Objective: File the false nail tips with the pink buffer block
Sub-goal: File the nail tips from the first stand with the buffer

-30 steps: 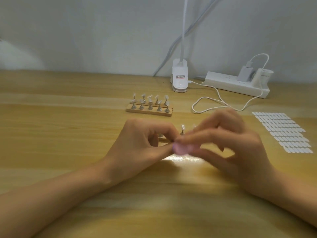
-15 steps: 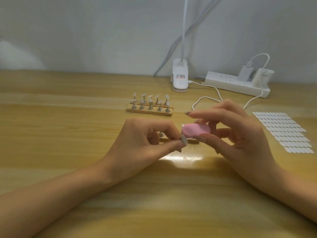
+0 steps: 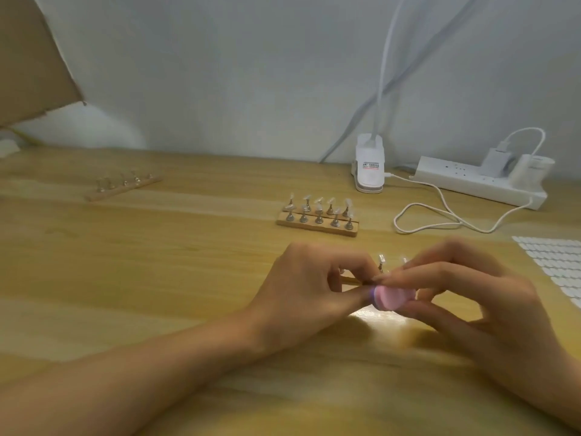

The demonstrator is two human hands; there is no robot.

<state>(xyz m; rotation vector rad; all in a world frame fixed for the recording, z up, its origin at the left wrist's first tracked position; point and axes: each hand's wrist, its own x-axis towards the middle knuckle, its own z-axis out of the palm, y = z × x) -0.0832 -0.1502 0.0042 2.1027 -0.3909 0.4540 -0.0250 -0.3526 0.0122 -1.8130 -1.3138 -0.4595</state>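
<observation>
Far left: a torn sheet of cardboard (image 3: 31, 58) leans in at the top corner.
Left holder: a wooden strip (image 3: 122, 187) lies at an angle on the wooden table (image 3: 157, 262). It carries a row of small metal stands, and whether they bear tips is too small to tell.
Your left hand (image 3: 308, 291): the forearm lies across the table and the fingers are curled. Thumb and forefinger pinch together at the buffer's left end; what sits between them is too blurred, so I cannot tell what you grip.
Middle holder: a wooden block (image 3: 317, 224) with two rows of metal stands, false nail tips (image 3: 319, 204) on top of them.
Near holder: mostly hidden behind your hands, with two upright tips (image 3: 381, 259) showing above your fingers.
Pink buffer block (image 3: 391, 297): just above the table between your hands, blurred.
Lamp clip (image 3: 369, 171): stands at the table's back edge.
White cable (image 3: 440, 212): loops on the table.
Your right hand (image 3: 471, 297): grips the buffer, fingers on top and thumb beneath.
Power strip (image 3: 471, 182): by the wall, with plugs in it.
Far right: a sheet of white adhesive tabs (image 3: 556, 262).
</observation>
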